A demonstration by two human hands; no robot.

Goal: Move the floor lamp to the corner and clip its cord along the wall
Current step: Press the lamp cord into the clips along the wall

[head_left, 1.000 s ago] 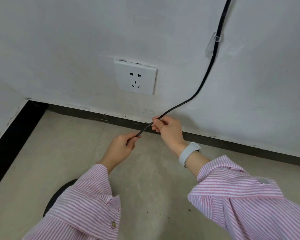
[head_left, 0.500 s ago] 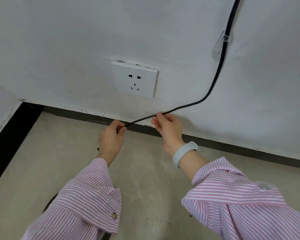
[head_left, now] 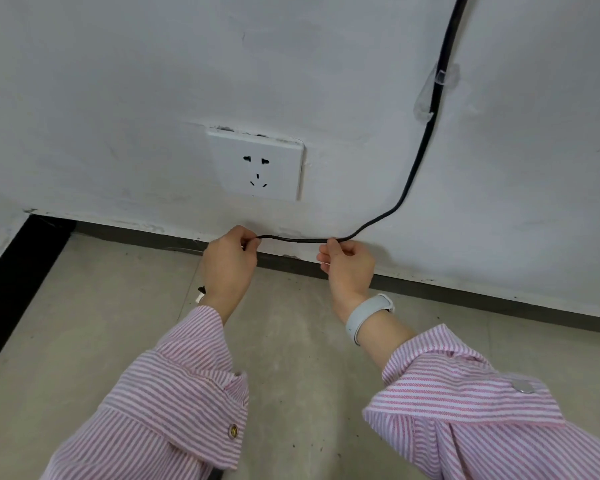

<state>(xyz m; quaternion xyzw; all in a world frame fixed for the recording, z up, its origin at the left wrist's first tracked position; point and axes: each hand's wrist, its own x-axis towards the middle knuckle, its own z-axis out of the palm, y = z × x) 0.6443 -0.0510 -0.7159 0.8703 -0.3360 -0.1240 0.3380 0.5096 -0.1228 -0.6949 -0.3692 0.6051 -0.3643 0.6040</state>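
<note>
A black lamp cord [head_left: 417, 168] runs down the white wall from the top right, passes through a clear clip [head_left: 442, 77], then bends left just above the baseboard. My right hand [head_left: 349, 263] pinches the cord at the bend. My left hand [head_left: 230, 259] pinches it further left, so a short level stretch [head_left: 293, 239] lies between them against the wall. A small white piece shows at my right fingers; I cannot tell what it is. The lamp itself is out of view.
A white wall socket [head_left: 257, 164] sits just above my hands. A dark baseboard [head_left: 482, 294] runs along the wall's foot, with the room corner [head_left: 32, 216] at the left. Grey floor tiles lie below. A small black-and-white bit [head_left: 200, 293] shows by my left wrist.
Both hands have risen from above the floor to the wall's foot. The stretch of cord between them went from slanting down-left to lying level against the wall.
</note>
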